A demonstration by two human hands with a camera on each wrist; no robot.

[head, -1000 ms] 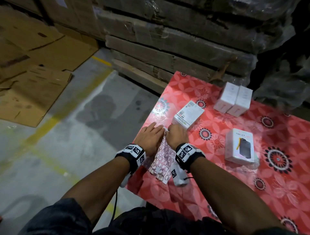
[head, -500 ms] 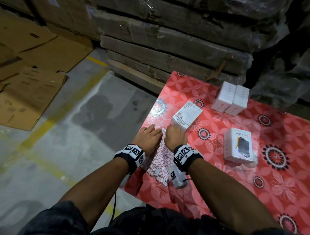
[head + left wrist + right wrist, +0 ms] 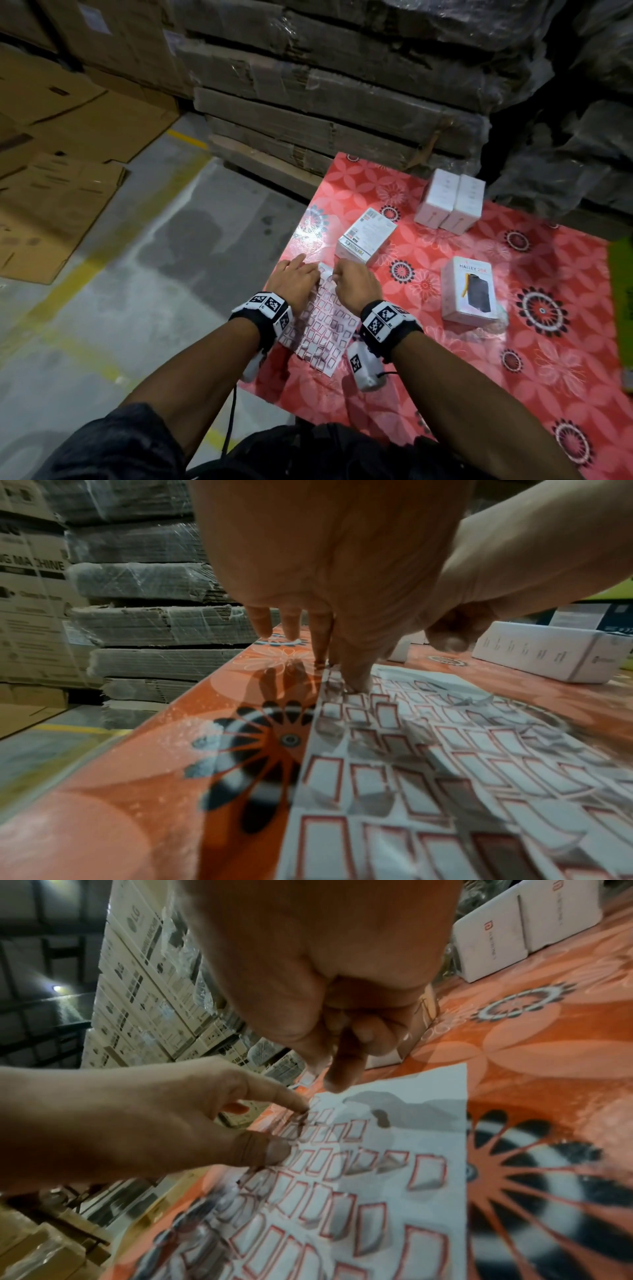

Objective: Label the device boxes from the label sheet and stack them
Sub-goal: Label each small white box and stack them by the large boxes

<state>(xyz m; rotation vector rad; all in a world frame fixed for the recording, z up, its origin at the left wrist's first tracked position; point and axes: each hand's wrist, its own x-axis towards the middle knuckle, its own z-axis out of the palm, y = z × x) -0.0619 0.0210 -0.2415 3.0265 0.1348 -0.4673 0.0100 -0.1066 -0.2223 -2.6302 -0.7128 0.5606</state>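
- The label sheet [image 3: 320, 329] lies at the table's [image 3: 548, 377] left front edge, long axis running away from the person, toward the nearest box [image 3: 366, 238].
- Left hand [image 3: 294, 282] spread, fingertips pressing the sheet's far end.
- Right hand [image 3: 356, 284] curled, seemingly pinching a label [image 3: 307, 1079] there; it is nearer the box.

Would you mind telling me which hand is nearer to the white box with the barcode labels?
Right. The right hand is just in front of the barcode box, over the label sheet; the left hand lies farther left, fingertips on the sheet.
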